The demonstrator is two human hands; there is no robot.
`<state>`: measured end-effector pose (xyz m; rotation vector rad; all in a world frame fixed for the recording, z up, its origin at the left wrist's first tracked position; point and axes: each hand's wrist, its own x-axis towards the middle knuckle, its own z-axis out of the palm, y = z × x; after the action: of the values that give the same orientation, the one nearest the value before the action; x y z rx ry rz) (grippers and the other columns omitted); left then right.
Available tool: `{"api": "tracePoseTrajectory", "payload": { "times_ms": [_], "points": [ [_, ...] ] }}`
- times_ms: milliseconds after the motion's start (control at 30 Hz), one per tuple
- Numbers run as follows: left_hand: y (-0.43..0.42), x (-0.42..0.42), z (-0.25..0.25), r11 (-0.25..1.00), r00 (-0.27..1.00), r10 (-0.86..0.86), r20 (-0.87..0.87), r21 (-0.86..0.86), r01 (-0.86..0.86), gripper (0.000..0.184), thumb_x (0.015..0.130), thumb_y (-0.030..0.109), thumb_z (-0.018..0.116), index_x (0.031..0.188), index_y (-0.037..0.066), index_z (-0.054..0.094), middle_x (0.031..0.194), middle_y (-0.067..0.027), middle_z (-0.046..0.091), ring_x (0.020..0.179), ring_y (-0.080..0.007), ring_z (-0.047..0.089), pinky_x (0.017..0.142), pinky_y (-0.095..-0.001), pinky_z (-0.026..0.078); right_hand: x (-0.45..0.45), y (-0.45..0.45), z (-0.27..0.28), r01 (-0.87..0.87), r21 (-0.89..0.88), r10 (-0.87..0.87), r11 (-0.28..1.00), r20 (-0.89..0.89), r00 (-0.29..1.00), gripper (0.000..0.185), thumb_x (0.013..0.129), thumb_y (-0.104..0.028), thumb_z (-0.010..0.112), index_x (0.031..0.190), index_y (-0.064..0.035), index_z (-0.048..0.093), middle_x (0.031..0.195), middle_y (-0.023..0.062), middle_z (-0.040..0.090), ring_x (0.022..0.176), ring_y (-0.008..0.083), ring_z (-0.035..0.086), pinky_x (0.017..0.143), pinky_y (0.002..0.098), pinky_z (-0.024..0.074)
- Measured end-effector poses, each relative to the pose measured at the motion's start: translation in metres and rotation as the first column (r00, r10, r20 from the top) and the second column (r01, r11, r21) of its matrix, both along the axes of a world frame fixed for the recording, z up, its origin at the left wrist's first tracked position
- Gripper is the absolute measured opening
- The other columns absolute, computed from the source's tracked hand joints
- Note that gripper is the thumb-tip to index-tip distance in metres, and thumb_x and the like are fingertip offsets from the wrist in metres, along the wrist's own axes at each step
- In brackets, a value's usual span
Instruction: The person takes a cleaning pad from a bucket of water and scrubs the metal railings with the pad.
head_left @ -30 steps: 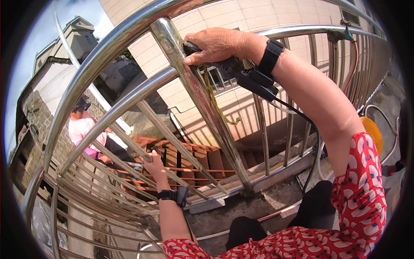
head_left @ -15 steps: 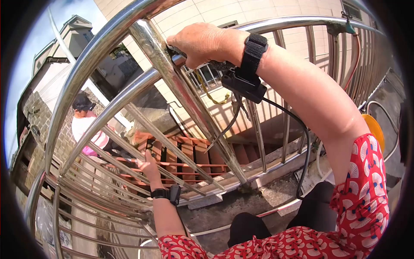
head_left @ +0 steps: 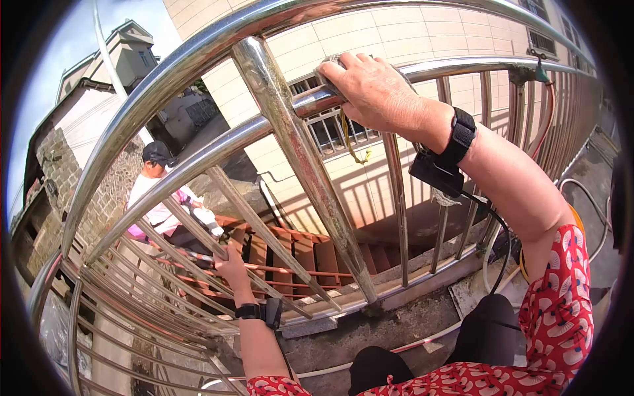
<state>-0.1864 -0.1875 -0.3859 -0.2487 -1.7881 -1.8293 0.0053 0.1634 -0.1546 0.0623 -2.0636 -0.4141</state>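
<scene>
My right hand (head_left: 386, 96) is closed over a wadded grey rag (head_left: 329, 68), pressed on the middle rail (head_left: 316, 101) of a metal railing, just right of a thick post (head_left: 290, 138). The rag is mostly under my fingers, so its exact kind is hard to tell. Lower left, my left hand (head_left: 232, 264) is wrapped round a thin slanting bar (head_left: 198, 228) of the same railing. A yellow strip (head_left: 350, 142) hangs below the rail near my right hand. Black devices on straps sit at both wrists.
Beyond the railing, reddish-brown stairs (head_left: 304, 254) lead down. Another person in a dark cap (head_left: 157, 154) is at the left, past the bars. A tiled wall (head_left: 409, 33) rises behind. A white hose (head_left: 584, 188) and a pale pipe (head_left: 422, 340) lie on my side.
My right hand has slid to the right along the rail with the rag, away from the post. My left hand keeps its hold on the bar. The other person's arm now reaches forward.
</scene>
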Motion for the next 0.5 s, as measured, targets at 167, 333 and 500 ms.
{"api": "tracePoseTrajectory", "payload": {
  "times_ms": [167,333,500],
  "points": [
    [-0.003,-0.004,-0.006,1.000,1.000,0.005,-0.011,-0.010,-0.005,0.021,0.090,0.020,0.060,0.082,0.004,0.048,0.066,0.0008,0.044,0.055,-0.0096,0.041,0.051,-0.0263,0.036,-0.012,-0.054,-0.009,0.057,0.015,-0.056,0.998,-0.084,0.995,0.034,0.081,-0.017,0.062,0.109,-0.0009,0.053,0.104,0.0148,0.052,0.101,0.0277,0.051,0.089,0.0423,0.0385],
    [-0.002,-0.006,-0.004,0.995,0.996,0.068,-0.050,-0.074,-0.072,0.022,0.089,0.021,0.061,0.082,0.004,0.049,0.071,0.0004,0.045,0.063,-0.0109,0.041,0.060,-0.0265,0.037,-0.012,-0.048,0.050,-0.010,-0.109,0.061,0.994,0.472,0.879,0.030,0.078,-0.009,0.064,0.106,0.0003,0.059,0.086,0.0172,0.065,0.077,0.0262,0.066,0.067,0.0313,0.0529],
    [-0.007,-0.007,-0.006,0.996,0.995,-0.092,-0.037,0.007,0.092,0.021,0.089,0.019,0.062,0.083,0.004,0.048,0.069,0.0015,0.043,0.060,-0.0090,0.039,0.056,-0.0254,0.035,-0.014,-0.003,0.080,0.033,-0.619,0.408,0.785,0.556,0.724,0.047,0.062,-0.011,0.061,0.108,0.0006,0.060,0.079,0.0135,0.066,0.063,0.0195,0.063,0.060,0.0304,0.0530]
  ]
}}
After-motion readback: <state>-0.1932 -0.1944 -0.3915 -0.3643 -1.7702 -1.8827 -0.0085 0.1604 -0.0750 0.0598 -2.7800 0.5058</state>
